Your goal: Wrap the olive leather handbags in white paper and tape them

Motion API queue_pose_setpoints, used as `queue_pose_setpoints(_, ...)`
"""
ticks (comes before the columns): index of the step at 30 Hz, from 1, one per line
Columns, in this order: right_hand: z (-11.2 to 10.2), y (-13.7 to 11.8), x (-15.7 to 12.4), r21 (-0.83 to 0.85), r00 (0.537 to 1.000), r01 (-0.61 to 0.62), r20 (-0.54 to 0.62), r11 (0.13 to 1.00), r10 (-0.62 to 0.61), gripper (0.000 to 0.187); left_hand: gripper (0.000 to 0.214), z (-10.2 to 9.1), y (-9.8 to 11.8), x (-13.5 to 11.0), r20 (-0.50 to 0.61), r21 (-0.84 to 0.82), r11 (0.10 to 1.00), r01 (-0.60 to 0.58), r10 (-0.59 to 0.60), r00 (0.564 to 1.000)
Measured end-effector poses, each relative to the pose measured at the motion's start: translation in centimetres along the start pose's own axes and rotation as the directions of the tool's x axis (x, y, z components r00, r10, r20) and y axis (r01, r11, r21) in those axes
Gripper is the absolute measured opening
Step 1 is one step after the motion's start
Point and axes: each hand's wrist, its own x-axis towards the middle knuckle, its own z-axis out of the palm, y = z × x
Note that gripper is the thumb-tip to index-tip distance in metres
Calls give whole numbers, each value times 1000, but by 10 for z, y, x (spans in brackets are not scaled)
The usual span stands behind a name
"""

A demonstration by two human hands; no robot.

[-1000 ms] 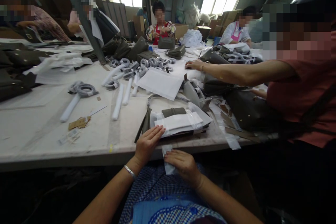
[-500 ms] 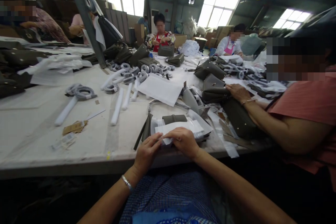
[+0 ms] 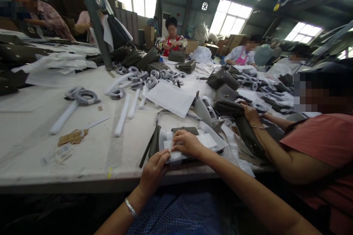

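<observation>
A dark olive handbag lies at the table's front edge, partly covered by white wrapping sheet. At the bag's near left corner, my left hand is closed, thumb and fingers pinching the sheet's near edge. Across the top lies my right hand, palm down, its fingers apart and slightly bent on the white sheet. An olive strip shows just beyond my right fingers. The bag's strap loops out behind it. What lies under my palm is hidden.
A co-worker's hand rests on another olive bag close on my right. White rolls, wrapped grey coils, a white sheet and brown tags lie on the table. A metal post rises at the left.
My right hand has moved up and left over the sheet, covering part of the olive strip. My left hand stays at the near corner. The view has shifted slightly.
</observation>
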Motion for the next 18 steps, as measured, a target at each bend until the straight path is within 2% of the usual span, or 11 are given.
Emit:
queue_pose_setpoints(4, -1, -1, 13, -46, 995, -79, 60, 996, 82, 14, 26, -2, 2, 4, 15, 43, 996, -84, 83, 996)
queue_pose_setpoints(9, -2, 4, 21, -88, 994, -53, 91, 995, 61, 12, 29, -6, 5, 9, 27, 86, 988, -128, 126, 992)
queue_pose_setpoints(15, 8, 6, 17, -72, 998, -62, 15, 996, 63, 16, 40, -4, 2, 5, 95, 97, 989, -108, 99, 991)
queue_pose_setpoints(18, 5, 10, 11, 9, 996, -6, -87, 1000, 7, 6, 48, -3, -3, 2, 107, 81, 995, -62, 53, 993)
